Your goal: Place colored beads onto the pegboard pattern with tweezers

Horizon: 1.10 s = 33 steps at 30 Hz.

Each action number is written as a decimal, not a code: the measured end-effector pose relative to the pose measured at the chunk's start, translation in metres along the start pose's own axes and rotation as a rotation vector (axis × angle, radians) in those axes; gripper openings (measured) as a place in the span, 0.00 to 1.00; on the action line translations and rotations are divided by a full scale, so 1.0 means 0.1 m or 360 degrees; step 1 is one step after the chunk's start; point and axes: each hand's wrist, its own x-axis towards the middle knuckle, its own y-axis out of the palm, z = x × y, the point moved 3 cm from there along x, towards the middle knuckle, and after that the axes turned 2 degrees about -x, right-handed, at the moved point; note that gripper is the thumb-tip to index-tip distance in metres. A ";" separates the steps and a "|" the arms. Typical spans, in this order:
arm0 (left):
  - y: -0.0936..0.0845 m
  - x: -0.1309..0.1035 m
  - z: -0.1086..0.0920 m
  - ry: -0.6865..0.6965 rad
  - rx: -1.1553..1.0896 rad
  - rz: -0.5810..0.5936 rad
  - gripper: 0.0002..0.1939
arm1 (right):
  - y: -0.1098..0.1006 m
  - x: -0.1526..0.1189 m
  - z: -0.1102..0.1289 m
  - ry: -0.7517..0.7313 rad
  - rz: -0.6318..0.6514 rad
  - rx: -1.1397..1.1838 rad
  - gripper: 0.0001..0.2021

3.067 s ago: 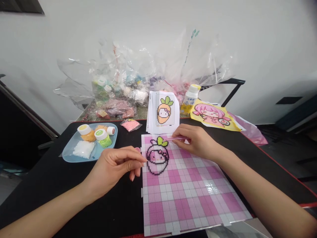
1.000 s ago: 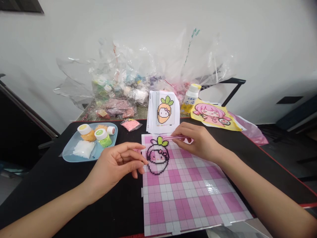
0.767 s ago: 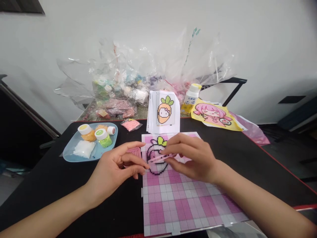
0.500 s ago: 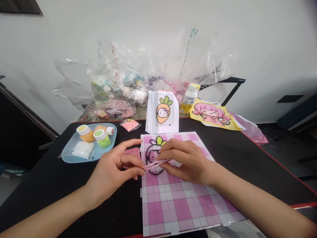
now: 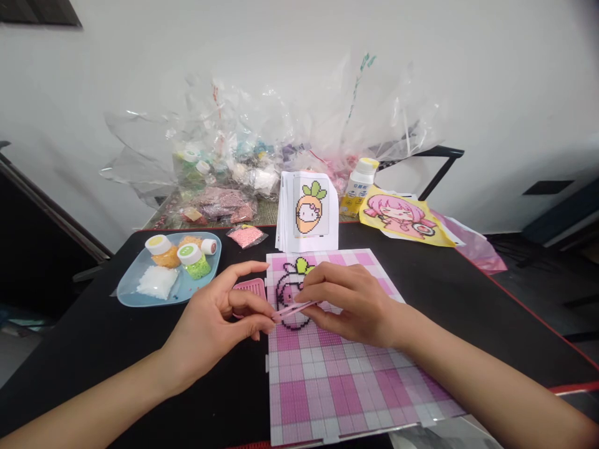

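Pink tweezers stretch between my two hands, above the pink-and-white checked pegboard. My left hand pinches their left end between thumb and fingers. At the right end, my right hand has its fingers closed on them. Under the tweezers lies a bead figure with a black outline and green leaf beads at its top; my right hand hides part of it. A pink ridged bead tray shows partly behind my left hand, beside the board's left edge.
A blue plate on the left bears bead jars and a white bead bag. Behind the board stand a pattern booklet and a white-and-yellow bottle. A pink bead bag, a finished bead picture and clear plastic bags lie around.
Almost nothing differs. Both hands keep their hold on the tweezers, with only a very slight shift of the left fingertips.
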 end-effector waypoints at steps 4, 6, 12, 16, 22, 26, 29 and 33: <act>0.00 0.00 0.00 -0.0032 -0.0016 -0.0006 0.28 | 0.00 0.01 0.00 -0.0018 0.0008 0.0004 0.03; 0.01 -0.01 0.00 -0.0043 -0.0022 -0.0013 0.28 | 0.00 0.01 0.00 -0.0034 -0.0007 -0.0012 0.03; 0.01 0.01 -0.02 -0.0048 -0.0007 -0.0046 0.27 | -0.01 0.03 0.02 -0.0045 0.0005 -0.0069 0.03; 0.02 0.01 -0.01 -0.0060 0.0018 -0.0016 0.25 | -0.01 0.03 0.03 -0.0035 0.0062 -0.0076 0.05; 0.02 0.00 -0.01 0.0001 -0.0001 0.0042 0.21 | -0.02 0.03 0.04 -0.0044 0.0022 -0.0122 0.06; 0.03 0.01 -0.01 0.0001 -0.0008 0.0058 0.21 | -0.02 0.03 0.03 -0.0037 -0.0015 -0.0110 0.04; 0.02 0.01 -0.01 -0.0009 0.0003 0.0057 0.21 | -0.02 0.04 0.03 -0.0038 -0.0036 -0.0113 0.04; 0.02 0.00 0.00 -0.0016 0.0035 0.0056 0.22 | -0.04 0.04 0.02 -0.0039 -0.0056 -0.0134 0.03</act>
